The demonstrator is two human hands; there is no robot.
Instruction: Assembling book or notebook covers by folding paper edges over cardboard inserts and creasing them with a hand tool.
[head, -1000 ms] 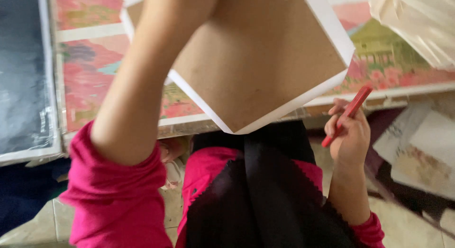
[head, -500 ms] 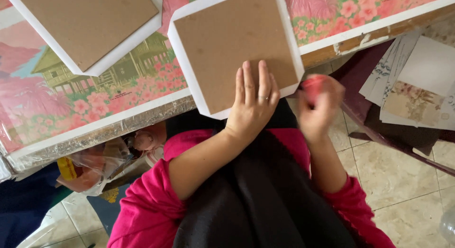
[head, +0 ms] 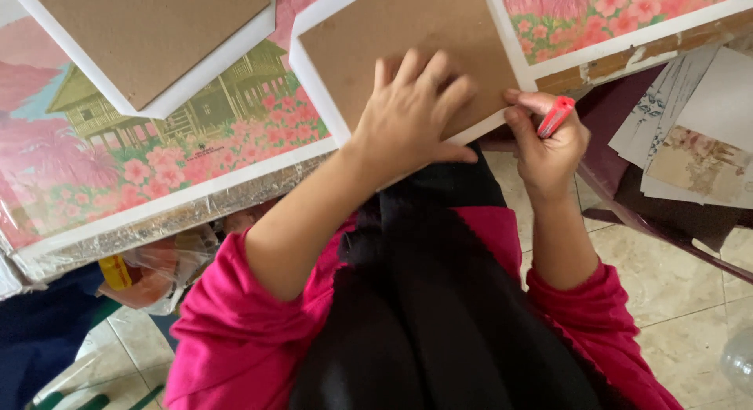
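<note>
Here, at ten o'clock, a second white-framed board [head: 149, 45], untouched. At twelve o'clock, face down on the flowered table cover [head: 196, 155], the white-framed backing board [head: 400, 57], long axis tilted toward one o'clock, pinned under the flat left hand [head: 412, 116], fingers spread wide. At two o'clock, just beside its lower corner, the right hand [head: 545, 147], curled tight round a red pen [head: 555, 116].

There is a single view, from a camera worn on the person's head, looking steeply down over the chest and lap at close range. It faces the near edge of the plastic-covered table with a pink flower print [head: 235, 155], which fills the top of the frame. Both forearms reach up from the bottom edge into the middle. The beige tiled floor [head: 674, 288] shows below at the lower right and lower left.
</note>
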